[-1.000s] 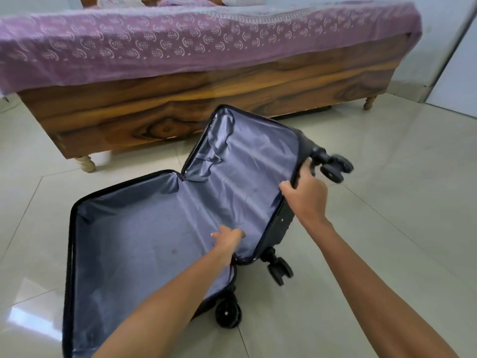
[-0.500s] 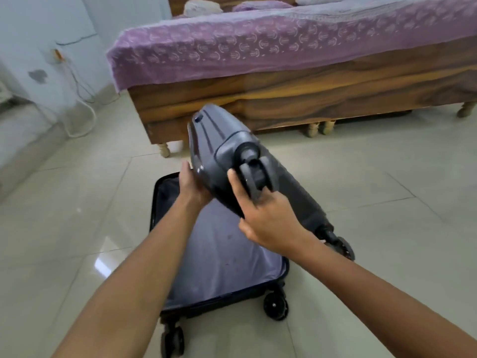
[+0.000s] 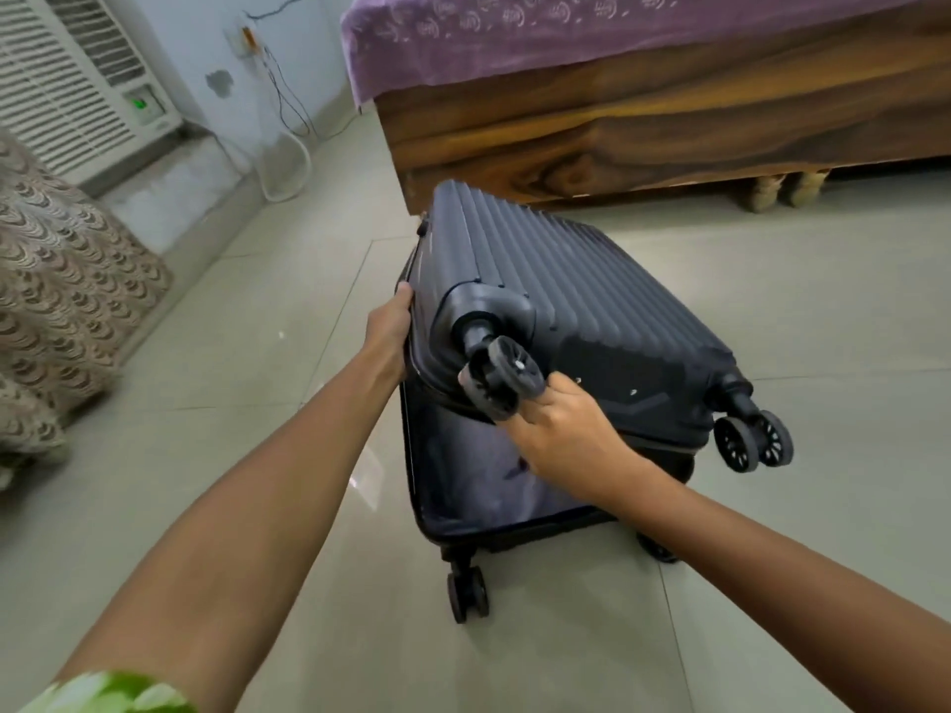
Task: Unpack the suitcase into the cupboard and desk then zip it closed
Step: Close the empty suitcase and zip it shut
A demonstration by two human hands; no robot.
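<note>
While the suitcase (image 3: 556,321) lies on the floor, lid gaping toward the camera, left hand (image 3: 388,329) grips the lid's left edge, right hand (image 3: 558,429) holds its wheel-end corner, fingertips hidden.

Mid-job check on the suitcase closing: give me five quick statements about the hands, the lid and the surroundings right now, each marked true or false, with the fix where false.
1. The suitcase lid is fully shut on the lower half. False: a gap is open at the near end, with the lining visible.
2. The left hand holds the lid's left edge. True.
3. The right hand holds a zip pull. False: it is at the lid's near corner, beside a wheel.
4. The suitcase lies on the tiled floor near the wooden bed. True.
5. Clothes show inside the suitcase. False: only bare lining shows in the gap.
</note>
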